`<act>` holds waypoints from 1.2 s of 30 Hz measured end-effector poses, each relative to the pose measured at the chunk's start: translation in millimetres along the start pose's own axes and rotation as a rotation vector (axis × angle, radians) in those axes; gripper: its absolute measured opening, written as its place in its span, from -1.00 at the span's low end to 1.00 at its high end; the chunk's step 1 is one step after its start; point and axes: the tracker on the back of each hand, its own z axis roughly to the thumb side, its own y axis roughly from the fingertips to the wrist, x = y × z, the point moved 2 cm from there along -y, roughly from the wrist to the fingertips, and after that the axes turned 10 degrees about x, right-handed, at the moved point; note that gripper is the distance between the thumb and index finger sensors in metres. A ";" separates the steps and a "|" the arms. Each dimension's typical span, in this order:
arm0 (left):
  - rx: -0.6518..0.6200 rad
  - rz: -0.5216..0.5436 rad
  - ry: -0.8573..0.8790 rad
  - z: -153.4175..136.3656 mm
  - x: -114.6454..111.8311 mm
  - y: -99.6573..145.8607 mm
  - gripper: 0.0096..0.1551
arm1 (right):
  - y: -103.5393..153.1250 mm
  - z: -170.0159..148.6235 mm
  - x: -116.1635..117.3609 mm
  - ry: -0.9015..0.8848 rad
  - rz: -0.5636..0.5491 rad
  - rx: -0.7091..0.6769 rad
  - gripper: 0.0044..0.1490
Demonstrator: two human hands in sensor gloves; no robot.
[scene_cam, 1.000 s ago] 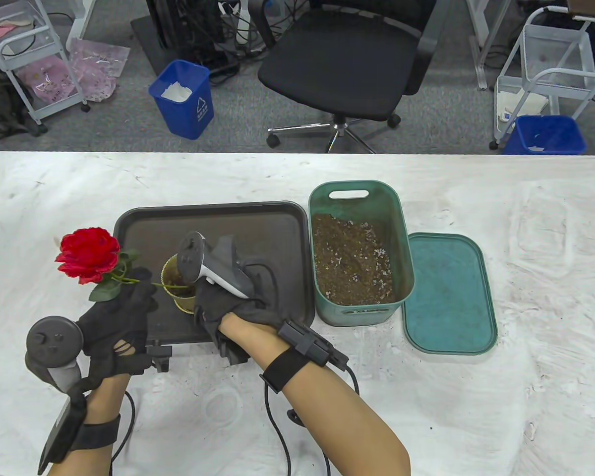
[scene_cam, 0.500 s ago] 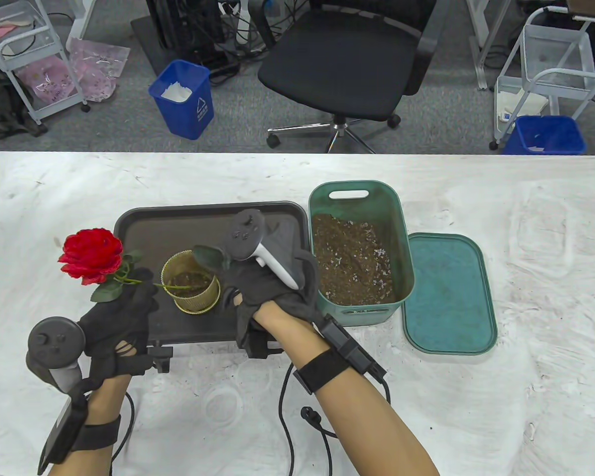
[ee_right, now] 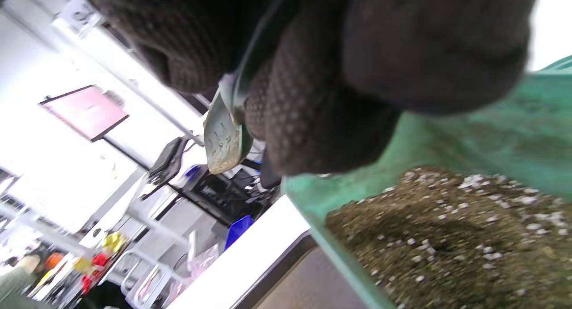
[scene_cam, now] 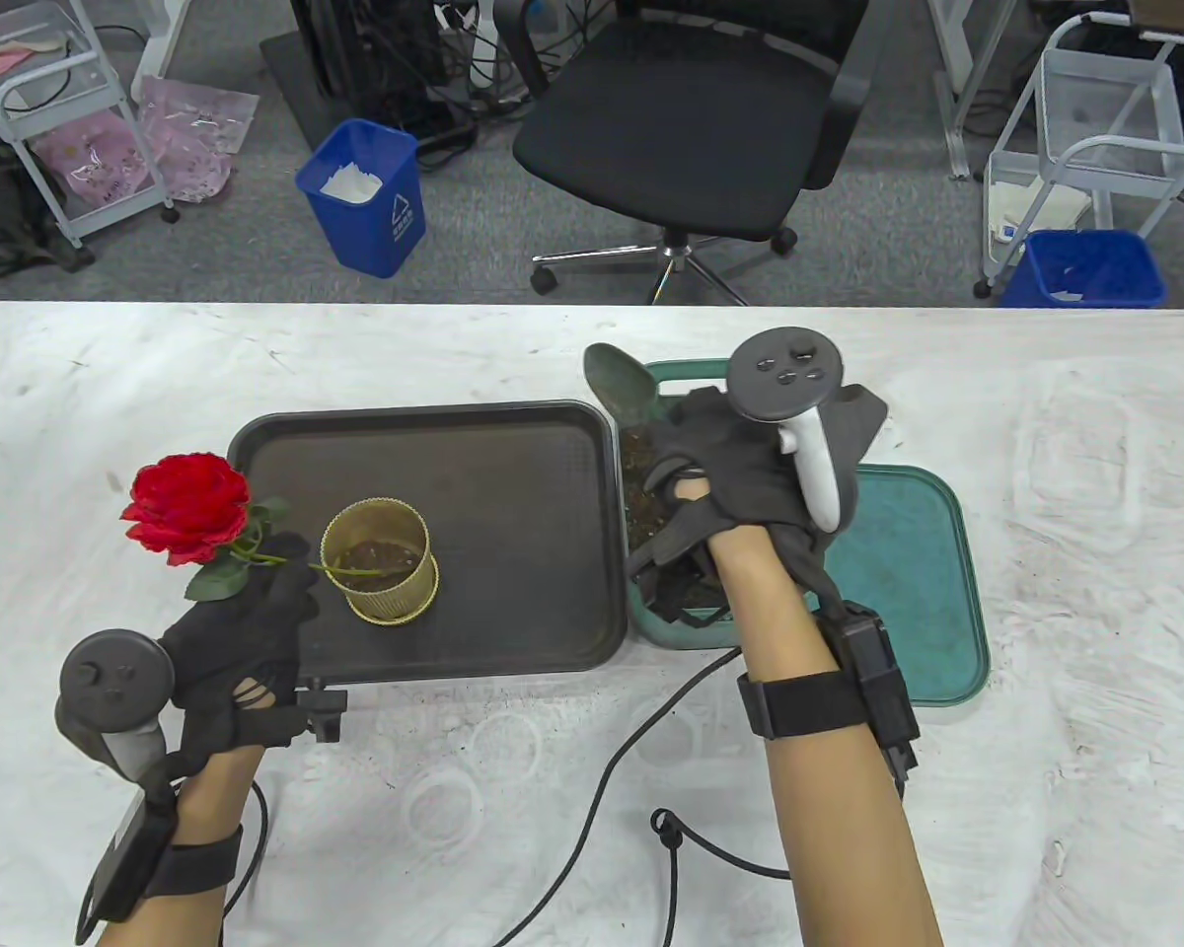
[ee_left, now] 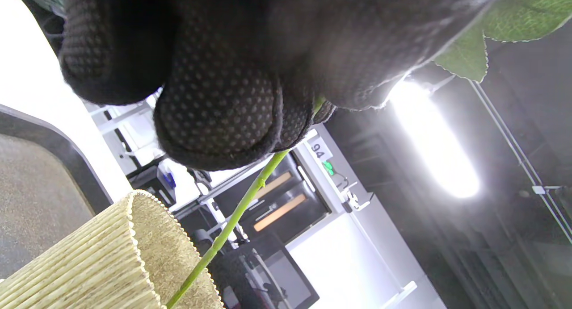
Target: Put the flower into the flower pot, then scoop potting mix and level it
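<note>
The left hand (scene_cam: pixel 242 631) pinches the thin, bendy stem of the flower (scene_cam: pixel 185 505); its end sits in the flower pot (scene_cam: pixel 377 562) on the tray, at 3 o'clock from the hand. Hold the stem low. The right hand (scene_cam: pixel 750 473) grips a light scoop (scene_cam: pixel 620 380) over the crumbly potting mix (ee_right: pixel 447 237).

An office or lab (swivel chair (scene_cam: pixel 686 128), wire carts (scene_cam: pixel 1095 128), tangled cables (scene_cam: pixel 454 49))

Flower pot (scene_cam: pixel 379 572): on tray (scene_cam: pixel 513 473), just right of left hand (scene_cam: pixel 242 641).
Soil bin (scene_cam: pixel 671 621): under right hand (scene_cam: pixel 750 473), right of tray.
Lid (scene_cam: pixel 908 592): right of right hand.
</note>
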 end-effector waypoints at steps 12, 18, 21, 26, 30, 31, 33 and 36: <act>0.008 -0.002 0.005 -0.1 -0.2 0.4 -0.54 | -69.3 -36.5 27.8 0.350 -0.025 0.260 -0.33; 0.015 0.002 0.006 -0.5 1.5 0.3 -0.54 | -98.7 -43.1 48.7 0.426 -0.009 0.331 -0.34; 0.021 0.005 0.008 -0.6 2.0 0.3 -0.54 | -107.4 -44.3 59.3 0.426 0.021 0.338 -0.34; 0.022 0.001 0.012 -0.3 2.2 0.2 -0.54 | -116.7 -46.9 71.7 0.335 0.139 0.328 -0.33; 0.018 0.000 0.008 -0.1 2.3 -0.1 -0.54 | -121.6 -52.1 77.2 0.242 0.245 0.334 -0.32; 0.017 0.000 0.007 -0.1 2.3 -0.1 -0.54 | -122.2 -53.1 77.7 0.227 0.257 0.334 -0.32; 0.016 0.000 0.006 -0.1 2.5 -0.3 -0.54 | -123.0 -55.3 79.7 0.171 0.313 0.328 -0.33; 0.017 0.001 0.006 -0.1 2.7 -0.4 -0.54 | -121.8 -55.6 79.8 0.145 0.345 0.325 -0.33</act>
